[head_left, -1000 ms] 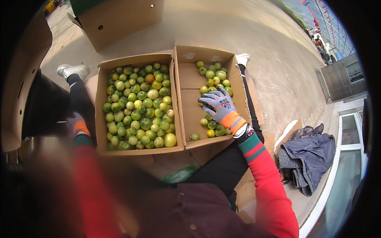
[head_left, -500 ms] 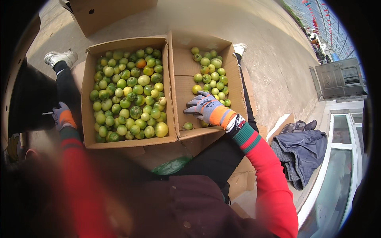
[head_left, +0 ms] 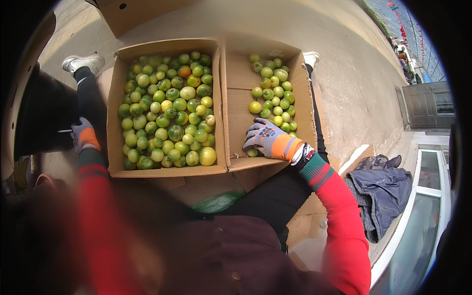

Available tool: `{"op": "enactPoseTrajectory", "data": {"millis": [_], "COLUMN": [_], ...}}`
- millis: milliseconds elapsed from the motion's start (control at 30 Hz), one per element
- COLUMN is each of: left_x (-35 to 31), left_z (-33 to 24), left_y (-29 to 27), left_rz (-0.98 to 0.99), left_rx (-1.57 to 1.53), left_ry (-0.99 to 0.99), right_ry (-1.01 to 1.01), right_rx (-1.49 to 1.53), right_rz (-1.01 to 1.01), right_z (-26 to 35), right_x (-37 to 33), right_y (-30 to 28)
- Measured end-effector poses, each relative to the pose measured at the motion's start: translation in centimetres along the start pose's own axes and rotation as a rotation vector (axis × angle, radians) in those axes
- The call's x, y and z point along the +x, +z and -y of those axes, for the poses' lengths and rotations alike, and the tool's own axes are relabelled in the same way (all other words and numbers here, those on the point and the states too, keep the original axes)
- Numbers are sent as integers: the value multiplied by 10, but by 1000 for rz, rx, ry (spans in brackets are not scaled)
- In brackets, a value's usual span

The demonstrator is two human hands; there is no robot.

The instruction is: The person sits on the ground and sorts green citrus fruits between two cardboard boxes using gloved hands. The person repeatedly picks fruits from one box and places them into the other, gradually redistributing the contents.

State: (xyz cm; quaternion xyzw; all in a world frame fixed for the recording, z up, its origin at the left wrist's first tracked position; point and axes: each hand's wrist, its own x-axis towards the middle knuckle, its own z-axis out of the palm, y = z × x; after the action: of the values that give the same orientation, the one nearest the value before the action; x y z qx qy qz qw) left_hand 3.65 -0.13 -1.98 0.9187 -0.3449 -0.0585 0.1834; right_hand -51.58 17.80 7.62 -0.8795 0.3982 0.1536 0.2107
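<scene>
My right hand [head_left: 269, 138], in a grey and orange work glove, reaches into the right cardboard box [head_left: 238, 105]. Its fingers curl down over a green tomato [head_left: 252, 153] by the near wall, and the fingertips are partly hidden. Several more green tomatoes [head_left: 275, 101] lie along that box's right side, one of them yellowish. At far left, my gloved left hand [head_left: 84, 134] is closed on a thin white stick like a cigarette [head_left: 64, 131], beside my leg. Between my hands stands the left cardboard box [head_left: 167, 172], filled with green tomatoes [head_left: 169, 105] and an orange one [head_left: 184, 71].
Another cardboard box [head_left: 142, 14] stands at the far side. A black container [head_left: 37, 115] is at the left. Green plastic film [head_left: 218, 202] lies between my legs. A dark jacket [head_left: 381, 189] rests at the right, near a white-framed window [head_left: 424, 231].
My view has shifted slightly, moving the scene to the right. My right hand's fingers have closed down over the tomato at the box's near wall. My left hand keeps its hold on the white stick.
</scene>
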Motion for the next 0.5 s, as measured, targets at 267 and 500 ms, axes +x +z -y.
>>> {"op": "enactPoseTrajectory", "data": {"millis": [267, 500], "left_x": [-41, -51], "left_z": [-31, -44], "left_y": [-29, -24], "left_rz": [38, 35], "left_rx": [36, -8], "left_ry": [-42, -13], "right_ry": [72, 259], "right_rx": [284, -569], "right_rz": [-810, -47], "right_z": [49, 108], "right_x": [24, 116], "right_y": [-85, -49]}}
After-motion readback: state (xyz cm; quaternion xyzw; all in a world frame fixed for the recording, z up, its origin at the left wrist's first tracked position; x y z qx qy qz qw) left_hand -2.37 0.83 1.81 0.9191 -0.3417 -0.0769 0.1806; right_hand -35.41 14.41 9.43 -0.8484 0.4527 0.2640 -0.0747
